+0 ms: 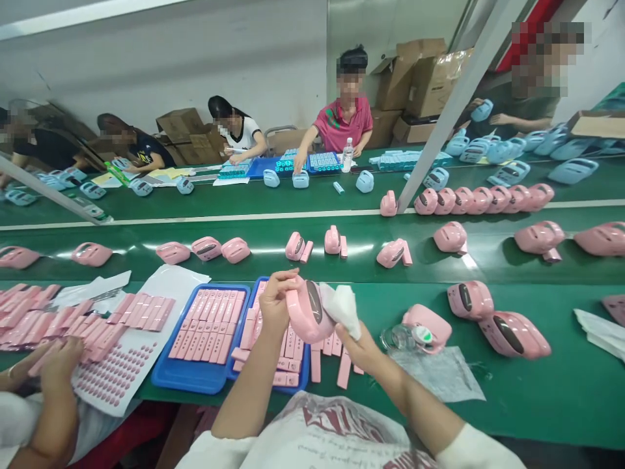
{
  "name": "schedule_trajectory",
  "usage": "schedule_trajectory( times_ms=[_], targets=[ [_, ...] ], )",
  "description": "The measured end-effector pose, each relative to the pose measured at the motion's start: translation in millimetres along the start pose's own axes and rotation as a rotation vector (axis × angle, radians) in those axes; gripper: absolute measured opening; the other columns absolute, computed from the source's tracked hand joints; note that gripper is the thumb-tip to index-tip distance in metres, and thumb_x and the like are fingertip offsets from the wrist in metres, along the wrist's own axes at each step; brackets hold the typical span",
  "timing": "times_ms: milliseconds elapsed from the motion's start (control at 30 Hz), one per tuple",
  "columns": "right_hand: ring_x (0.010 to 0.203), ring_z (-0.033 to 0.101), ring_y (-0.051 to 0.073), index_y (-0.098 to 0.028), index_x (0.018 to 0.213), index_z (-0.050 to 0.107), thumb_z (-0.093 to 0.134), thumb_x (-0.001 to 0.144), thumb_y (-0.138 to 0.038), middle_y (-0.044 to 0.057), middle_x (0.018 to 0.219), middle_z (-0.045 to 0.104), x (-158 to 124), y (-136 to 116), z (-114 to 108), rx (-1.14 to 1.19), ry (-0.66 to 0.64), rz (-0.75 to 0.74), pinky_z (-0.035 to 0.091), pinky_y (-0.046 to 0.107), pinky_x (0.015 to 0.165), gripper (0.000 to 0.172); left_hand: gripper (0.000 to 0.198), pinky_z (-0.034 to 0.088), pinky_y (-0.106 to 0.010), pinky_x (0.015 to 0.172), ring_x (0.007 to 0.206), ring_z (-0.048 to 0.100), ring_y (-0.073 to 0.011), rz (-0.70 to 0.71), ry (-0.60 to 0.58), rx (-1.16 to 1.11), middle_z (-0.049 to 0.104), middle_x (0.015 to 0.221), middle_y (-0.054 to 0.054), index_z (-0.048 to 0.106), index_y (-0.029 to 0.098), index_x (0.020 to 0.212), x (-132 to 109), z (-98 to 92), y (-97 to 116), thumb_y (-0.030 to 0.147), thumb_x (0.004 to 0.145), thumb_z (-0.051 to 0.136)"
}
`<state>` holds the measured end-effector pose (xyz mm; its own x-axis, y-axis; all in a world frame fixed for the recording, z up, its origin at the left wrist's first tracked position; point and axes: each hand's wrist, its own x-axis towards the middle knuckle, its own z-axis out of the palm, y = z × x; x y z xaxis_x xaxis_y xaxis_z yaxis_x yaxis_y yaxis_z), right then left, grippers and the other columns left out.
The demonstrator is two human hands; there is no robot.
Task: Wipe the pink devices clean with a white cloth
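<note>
My left hand (276,301) grips a pink plastic housing (303,314) by its handle, its dark oval window turned up and to the right. A crumpled white cloth (343,309) is held in my right hand (360,342), against or very close to the housing's right side. Just below lie loose pink bars (344,370) on the green table. A blue tray (303,374) of pink bars sits under my left forearm, partly hidden by it.
Right of me are a clear bottle (398,337), a pink housing (430,326) and a grey cloth (454,371). A second blue tray (190,378) stands left. A neighbour's hands (61,358) hold a pink bar. Pink housings line the belt (263,277) ahead; co-workers sit opposite.
</note>
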<state>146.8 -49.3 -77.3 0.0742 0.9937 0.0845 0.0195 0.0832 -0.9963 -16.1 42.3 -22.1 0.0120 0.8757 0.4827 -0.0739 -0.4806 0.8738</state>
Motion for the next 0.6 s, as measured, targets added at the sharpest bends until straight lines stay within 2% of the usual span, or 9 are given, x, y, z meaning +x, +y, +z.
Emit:
schedule_trajectory(
  times_ms=[67,133,200,267,367,433,533,600],
  targets=[
    [0.122,0.049,0.03,-0.014,0.122,0.057,0.043,0.079,-0.071,0.014,0.117,0.062,5.3,-16.2,2.6,-0.073,-0.131,-0.13,0.031,0.045,0.109,0.073,0.007,0.052,-0.036,0.084,0.096,0.064,-0.0198,-0.043,-0.037,-0.099,0.065,0.089,-0.002,0.07,0.023,0.069,-15.3,12.8,15.4,0.018,0.07,0.074],
    [0.125,0.046,0.028,-0.015,0.131,0.049,0.029,0.084,-0.071,0.013,0.125,0.057,5.0,-27.5,0.6,-0.121,-0.202,-0.209,0.03,0.044,0.109,0.075,0.009,0.053,-0.036,0.084,0.093,0.065,-0.0192,-0.052,-0.073,-0.131,0.066,0.088,-0.002,0.071,0.024,0.068,-25.9,20.1,24.8,0.017,0.067,0.076],
    [0.124,0.047,0.026,-0.016,0.134,0.046,0.02,0.088,-0.066,0.013,0.127,0.056,-3.7,-32.0,-2.4,-0.135,-0.192,-0.227,0.033,0.041,0.107,0.072,0.011,0.054,-0.035,0.083,0.091,0.065,-0.0187,-0.068,-0.103,-0.148,0.067,0.089,-0.003,0.072,0.024,0.068,-32.2,23.8,29.3,0.016,0.065,0.078],
    [0.125,0.046,0.025,-0.015,0.134,0.044,0.021,0.09,-0.063,0.014,0.13,0.053,-19.1,-31.2,-4.2,-0.183,-0.168,-0.288,0.035,0.041,0.106,0.07,0.012,0.054,-0.034,0.082,0.09,0.066,-0.0182,-0.096,-0.078,-0.181,0.067,0.089,-0.002,0.072,0.024,0.07,-35.2,25.3,30.7,0.015,0.065,0.078],
    [0.131,0.039,0.027,-0.016,0.123,0.055,0.034,0.09,-0.056,0.014,0.13,0.054,-38.5,-29.5,-6.1,-0.307,-0.253,-0.501,0.028,0.045,0.11,0.056,0.014,0.054,-0.035,0.082,0.089,0.066,-0.0178,-0.107,0.007,-0.231,0.066,0.086,0.0,0.071,0.024,0.068,-37.4,25.8,31.1,0.013,0.065,0.078],
    [0.134,0.034,0.026,-0.018,0.121,0.057,0.033,0.092,-0.049,0.013,0.131,0.053,-40.4,-33.6,-7.9,-0.34,-0.272,-0.594,0.024,0.046,0.112,0.049,0.015,0.055,-0.034,0.081,0.088,0.067,-0.0175,-0.09,0.008,-0.238,0.066,0.084,0.001,0.07,0.024,0.065,-39.3,27.0,32.7,0.012,0.063,0.079],
    [0.133,0.036,0.025,-0.018,0.129,0.05,0.022,0.095,-0.048,0.011,0.134,0.05,-35.3,-45.3,-10.2,-0.336,-0.171,-0.556,0.025,0.045,0.112,0.053,0.015,0.055,-0.033,0.08,0.087,0.067,-0.018,-0.084,-0.048,-0.247,0.066,0.083,0.0,0.07,0.023,0.064,-42.0,30.6,38.0,0.012,0.062,0.08],
    [0.131,0.039,0.026,-0.019,0.126,0.054,0.027,0.094,-0.05,0.011,0.126,0.057,-36.6,-49.8,-10.2,-0.358,-0.194,-0.595,0.024,0.046,0.113,0.052,0.013,0.055,-0.034,0.08,0.088,0.067,-0.0189,-0.094,-0.04,-0.261,0.065,0.083,0.0,0.07,0.022,0.065,-42.4,32.0,42.5,0.015,0.063,0.08]
  ],
)
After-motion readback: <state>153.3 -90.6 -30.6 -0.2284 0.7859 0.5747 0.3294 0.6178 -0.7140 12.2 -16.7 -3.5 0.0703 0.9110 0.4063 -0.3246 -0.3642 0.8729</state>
